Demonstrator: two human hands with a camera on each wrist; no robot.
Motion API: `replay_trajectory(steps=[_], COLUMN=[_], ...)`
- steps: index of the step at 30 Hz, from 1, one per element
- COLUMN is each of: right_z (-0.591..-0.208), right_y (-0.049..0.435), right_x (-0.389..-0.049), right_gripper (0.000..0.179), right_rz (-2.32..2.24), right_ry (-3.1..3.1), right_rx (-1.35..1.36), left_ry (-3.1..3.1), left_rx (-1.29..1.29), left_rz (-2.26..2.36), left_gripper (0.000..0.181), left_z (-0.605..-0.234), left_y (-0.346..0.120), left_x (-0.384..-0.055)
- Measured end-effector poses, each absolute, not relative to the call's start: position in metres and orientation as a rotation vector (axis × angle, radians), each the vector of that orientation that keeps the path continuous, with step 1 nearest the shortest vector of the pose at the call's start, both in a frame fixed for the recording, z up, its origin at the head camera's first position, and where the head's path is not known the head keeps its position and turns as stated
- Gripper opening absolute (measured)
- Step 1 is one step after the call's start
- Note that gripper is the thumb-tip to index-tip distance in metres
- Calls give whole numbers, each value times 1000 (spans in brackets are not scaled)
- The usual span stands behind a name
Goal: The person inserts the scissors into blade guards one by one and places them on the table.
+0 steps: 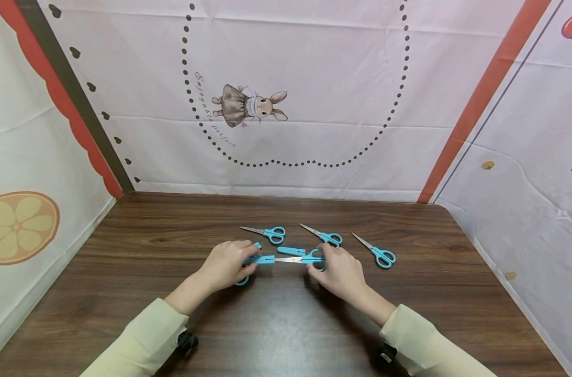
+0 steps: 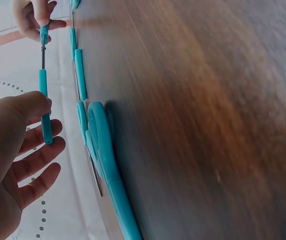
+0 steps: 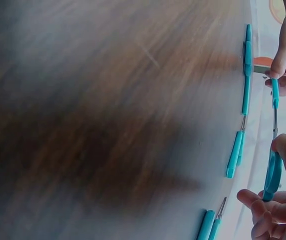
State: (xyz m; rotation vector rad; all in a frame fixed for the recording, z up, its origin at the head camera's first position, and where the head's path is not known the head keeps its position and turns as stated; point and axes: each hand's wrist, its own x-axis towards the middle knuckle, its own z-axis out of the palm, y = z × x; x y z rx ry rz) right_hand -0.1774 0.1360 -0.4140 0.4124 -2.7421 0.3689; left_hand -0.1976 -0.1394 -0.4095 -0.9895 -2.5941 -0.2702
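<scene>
In the head view my left hand pinches a light-blue blade cover between thumb and fingers. My right hand grips the blue handles of a pair of scissors, its blades pointing left. The blade tip meets the cover's end, in line with it; how far inside it sits I cannot tell. Both are held above the table, as the left wrist view shows with the cover. Below my left hand lies another pair of scissors with a cover over its blades, partly hidden in the head view.
A loose blue cover lies just behind the hands. Three uncovered scissors lie farther back: one at left, one in the middle, one at right. The brown wooden table meets a printed cloth backdrop.
</scene>
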Motion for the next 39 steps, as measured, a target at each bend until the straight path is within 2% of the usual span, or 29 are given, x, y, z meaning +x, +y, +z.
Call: replay_trajectory(steps=[39], right_z=[-415], right_y=[126], right_x=[-176], right_gripper=[47], right_rz=[368], right_ry=[-2703], right_rx=[464], left_ry=[-2565], left_rx=[-1012], left_rz=[-290], left_gripper=[13], left_z=[-414], left_y=[-132], left_x=[-196])
